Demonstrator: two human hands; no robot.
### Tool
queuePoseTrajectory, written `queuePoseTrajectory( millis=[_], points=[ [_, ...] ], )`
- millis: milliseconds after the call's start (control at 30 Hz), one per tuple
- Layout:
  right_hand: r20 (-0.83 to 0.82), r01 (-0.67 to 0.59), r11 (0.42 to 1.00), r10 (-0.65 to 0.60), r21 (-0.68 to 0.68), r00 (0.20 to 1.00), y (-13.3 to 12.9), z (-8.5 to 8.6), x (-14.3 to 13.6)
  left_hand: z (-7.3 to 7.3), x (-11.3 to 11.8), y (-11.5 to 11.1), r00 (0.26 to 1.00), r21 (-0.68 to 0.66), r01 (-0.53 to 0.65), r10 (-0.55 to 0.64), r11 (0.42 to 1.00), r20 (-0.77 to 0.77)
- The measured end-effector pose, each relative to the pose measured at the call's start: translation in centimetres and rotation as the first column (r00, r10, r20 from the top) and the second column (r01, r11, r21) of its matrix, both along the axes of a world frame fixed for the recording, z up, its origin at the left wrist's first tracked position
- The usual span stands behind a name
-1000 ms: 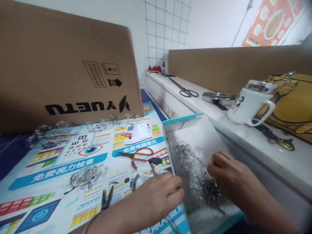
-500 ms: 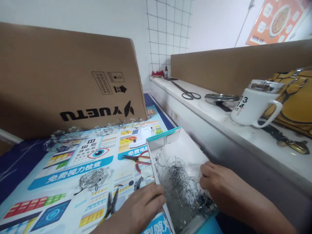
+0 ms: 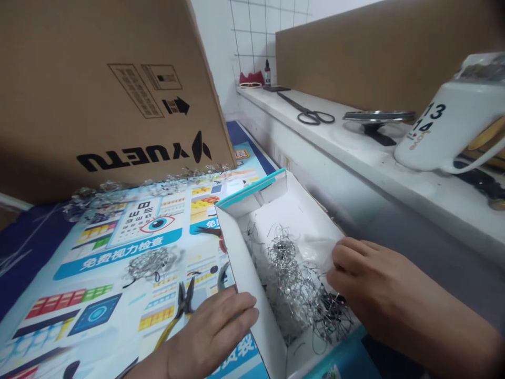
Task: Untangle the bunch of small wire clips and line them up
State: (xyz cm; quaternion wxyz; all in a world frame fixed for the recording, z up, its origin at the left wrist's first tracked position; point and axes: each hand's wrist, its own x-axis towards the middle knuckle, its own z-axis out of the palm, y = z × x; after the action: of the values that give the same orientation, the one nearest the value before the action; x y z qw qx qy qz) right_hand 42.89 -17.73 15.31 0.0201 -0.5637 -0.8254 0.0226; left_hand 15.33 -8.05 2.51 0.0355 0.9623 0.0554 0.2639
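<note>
A white-lined box with turquoise edges (image 3: pixel 252 189) lies in front of me, holding a tangled heap of thin silvery wire (image 3: pixel 294 281). My left hand (image 3: pixel 219 329) is closed at the box's left wall, fingertips against the edge and thumb hidden. On the opposite side, my right hand (image 3: pixel 361 276) pinches the right wall, fingers bent over its rim beside the wire. Yellow-handled pliers (image 3: pixel 183 305) lie left of my left hand. Red-handled pliers (image 3: pixel 213 232) are partly covered by the box. Another wire bundle (image 3: pixel 152 263) rests on the printed sheet (image 3: pixel 130 310).
A big cardboard box (image 3: pixel 118 105) stands at the back left, with more wire (image 3: pixel 98 200) along its foot. To the right, a white ledge (image 3: pixel 347 150) carries black scissors (image 3: pixel 313 116), a round metal-rimmed stand (image 3: pixel 379 117) and a white mug (image 3: pixel 445 123).
The white-lined box has shifted nearer and tilted, its left wall now flaring outward, with both hands staying at its sides. My view has dipped downward.
</note>
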Motion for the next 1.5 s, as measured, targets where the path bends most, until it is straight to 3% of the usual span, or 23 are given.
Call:
queuePoseTrajectory(
  millis=[133, 233, 333, 600, 900, 1000, 1100, 1200, 1333, 1500],
  points=[
    [0.071, 0.04, 0.998, -0.043, 0.041, 0.997, 0.9, -0.4, 0.4, 4.1, 4.1, 1.8, 0.997, 0.044, 0.052, -0.049, 0.998, -0.058],
    [0.133, 0.136, 0.988, -0.146, 0.078, 0.98, 1.6, -0.9, 0.6, 7.6, 7.5, 4.0, 0.955, 0.042, 0.18, -0.164, 0.983, -0.246],
    [0.145, 0.149, 0.985, -0.16, 0.087, 0.976, 1.7, -1.6, 0.9, 8.8, 8.5, 5.5, 0.943, 0.025, 0.184, -0.17, 0.983, -0.286],
    [0.097, 0.099, 0.99, -0.109, 0.098, 0.989, 1.1, -3.0, 1.9, 6.7, 5.6, 5.5, 0.958, -0.052, 0.054, -0.066, 0.997, -0.278],
    [0.049, 0.082, 0.988, -0.089, 0.133, 0.995, 1.1, -3.3, 2.5, 5.8, 5.5, 5.4, 0.972, -0.095, 0.033, -0.054, 0.995, -0.23],
    [0.04, 0.123, 0.965, -0.136, 0.232, 0.99, 1.8, -3.1, 2.9, 5.3, 6.2, 6.1, 0.984, -0.101, 0.03, -0.047, 0.994, -0.174],
    [-0.002, 0.199, 0.876, -0.221, 0.439, 0.975, 2.2, -2.5, 3.1, 4.9, 7.6, 7.2, 0.99, -0.093, 0.007, -0.02, 0.996, -0.143],
    [-0.032, 0.209, 0.825, -0.226, 0.525, 0.974, 2.0, -2.1, 2.7, 4.7, 9.3, 8.4, 0.993, -0.121, -0.033, 0.019, 0.992, -0.12],
    [-0.016, 0.117, 0.867, -0.124, 0.485, 0.992, 1.4, -2.4, 1.2, 4.0, 11.8, 9.3, 0.996, -0.203, -0.062, 0.046, 0.977, -0.08],
    [0.007, -0.008, 0.943, 0.007, 0.333, 1.0, 1.3, -4.4, -1.5, 3.1, 14.0, 9.0, 0.998, -0.29, -0.069, 0.062, 0.955, -0.031]
  ],
)
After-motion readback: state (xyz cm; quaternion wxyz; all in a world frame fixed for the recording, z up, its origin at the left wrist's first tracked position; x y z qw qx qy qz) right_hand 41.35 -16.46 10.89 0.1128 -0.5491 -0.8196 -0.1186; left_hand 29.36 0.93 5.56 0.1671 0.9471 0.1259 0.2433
